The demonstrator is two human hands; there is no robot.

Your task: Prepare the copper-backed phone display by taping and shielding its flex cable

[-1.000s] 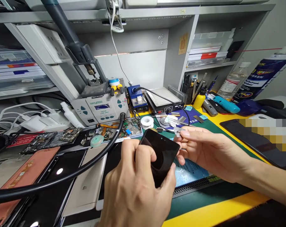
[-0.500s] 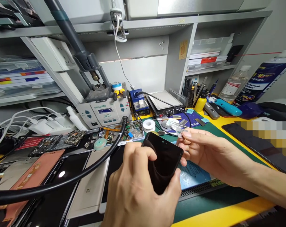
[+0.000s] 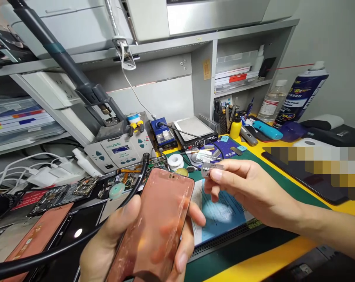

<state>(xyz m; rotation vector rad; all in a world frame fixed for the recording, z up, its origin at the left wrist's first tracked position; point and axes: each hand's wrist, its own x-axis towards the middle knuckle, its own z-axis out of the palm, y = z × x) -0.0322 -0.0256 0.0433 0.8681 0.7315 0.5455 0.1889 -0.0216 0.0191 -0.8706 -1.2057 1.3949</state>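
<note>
My left hand [image 3: 112,239] grips a smartphone [image 3: 155,223] low in the view, fingers behind it and thumb across its edge. Its pinkish-copper face turns toward me, smeared with pale marks. My right hand [image 3: 247,192] reaches in from the right. Its thumb and forefinger pinch a small silver-and-white label [image 3: 211,169] by one corner. The phone and the label are apart, with a gap of bare air between the two hands.
Below my right hand lies a blue-and-white printed sheet [image 3: 221,213] on a green mat [image 3: 271,201]. A black hose [image 3: 77,239] curves past my left hand. Behind stand a soldering station [image 3: 120,150], a solder roll [image 3: 175,161] and a tray of circuit boards [image 3: 136,178].
The phone has turned over, from its black glass face to the pinkish-copper face. The label stays pinched in my right hand. The whole view has shifted, with the bench sliding left.
</note>
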